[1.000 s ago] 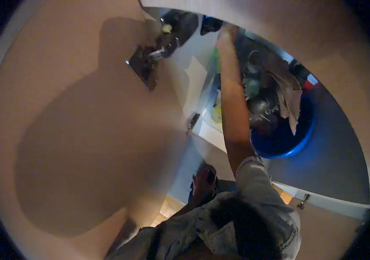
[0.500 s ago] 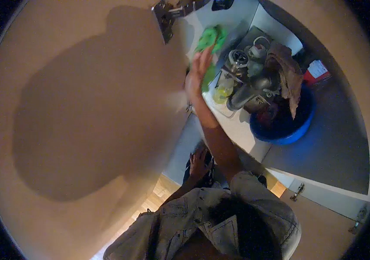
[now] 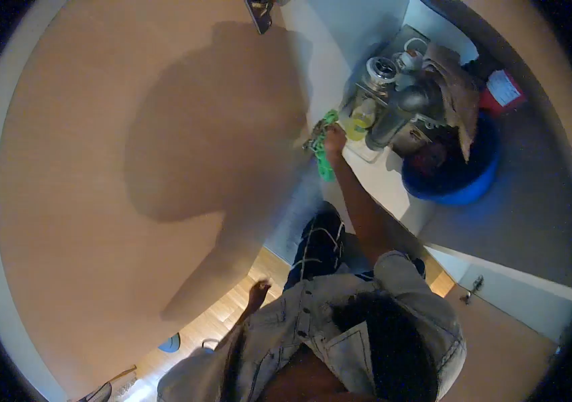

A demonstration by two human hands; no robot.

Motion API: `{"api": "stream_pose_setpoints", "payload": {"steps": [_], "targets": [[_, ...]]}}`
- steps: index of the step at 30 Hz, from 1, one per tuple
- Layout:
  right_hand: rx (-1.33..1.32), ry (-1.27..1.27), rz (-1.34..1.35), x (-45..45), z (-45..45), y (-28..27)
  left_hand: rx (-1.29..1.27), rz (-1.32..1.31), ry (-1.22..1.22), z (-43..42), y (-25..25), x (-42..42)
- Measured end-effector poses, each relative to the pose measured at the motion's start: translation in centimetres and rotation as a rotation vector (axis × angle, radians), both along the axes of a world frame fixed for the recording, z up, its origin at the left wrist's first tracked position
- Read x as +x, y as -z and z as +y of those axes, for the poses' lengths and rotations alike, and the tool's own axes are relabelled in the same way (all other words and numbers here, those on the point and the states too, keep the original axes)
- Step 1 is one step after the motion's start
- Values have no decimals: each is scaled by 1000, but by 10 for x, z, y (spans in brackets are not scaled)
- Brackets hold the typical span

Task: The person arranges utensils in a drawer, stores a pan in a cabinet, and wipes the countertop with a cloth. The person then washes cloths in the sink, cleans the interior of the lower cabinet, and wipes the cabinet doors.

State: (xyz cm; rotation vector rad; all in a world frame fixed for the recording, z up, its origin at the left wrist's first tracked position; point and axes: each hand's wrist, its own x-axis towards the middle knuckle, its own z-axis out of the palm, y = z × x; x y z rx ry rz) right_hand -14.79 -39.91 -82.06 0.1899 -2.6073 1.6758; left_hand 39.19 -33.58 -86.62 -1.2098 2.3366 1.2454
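Note:
My right hand [image 3: 335, 141] is closed on a green cloth [image 3: 326, 167] at the cabinet's front edge, beside the hinge side of the large door [image 3: 85, 187]. Just right of this hand are a bottle of yellow liquid [image 3: 361, 120], a glass jar with a metal lid [image 3: 380, 71] and a dark grey cylindrical item [image 3: 386, 127]. My left hand [image 3: 260, 289] hangs low on the left, over the wooden floor, with its fingers curled; whether it holds anything is too small to make out.
A blue basin [image 3: 457, 191] with a brown cloth [image 3: 459, 87] over it stands on the grey shelf [image 3: 527, 214]. Behind it is a red packet [image 3: 502, 92] with a white label. Another door [image 3: 500, 335] hangs open at the lower right.
My right hand has come down and toward me from the cabinet wall, closing on the green cloth. My left hand has moved off my knee, down and left. The view has shifted.

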Motion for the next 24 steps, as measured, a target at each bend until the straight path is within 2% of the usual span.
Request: {"api": "stream_pose_setpoints", "payload": {"steps": [2,3,5,8,9,11,13,15,17,18,19,21,22,24], "targets": [[-67,138,-50,-12,-5,3,263,-117,-119,0,9,89],[-76,65,-44,-12,-7,14,282,-235,-216,4,-10,116],[-86,-85,-31,-2,-12,40,236,-313,-456,-2,-46,141],[69,-229,128,53,12,53,102,-169,-692,-30,-77,146],[-221,-210,43,65,16,40,49,-84,-753,-44,-86,140],[-221,-434,-301,42,18,55,-50,129,-850,-74,-108,119],[-630,-482,-727,62,49,-44,-107,347,-930,-94,-142,98],[-594,-391,-358,63,43,-98,-137,592,-972,-107,-187,74],[-494,-278,397,44,3,-115,-136,833,-975,-111,-233,58],[-465,-216,369,54,-7,-140,-120,948,-963,-113,-254,51],[-265,-109,377,62,-13,-137,-93,1059,-942,-113,-277,44],[38,-215,266,94,8,-151,-6,1267,-870,-109,-315,36],[24,-230,384,110,17,-154,57,1365,-808,-107,-335,33],[-307,-524,151,142,49,-200,140,1472,-747,-96,-365,27]]}}
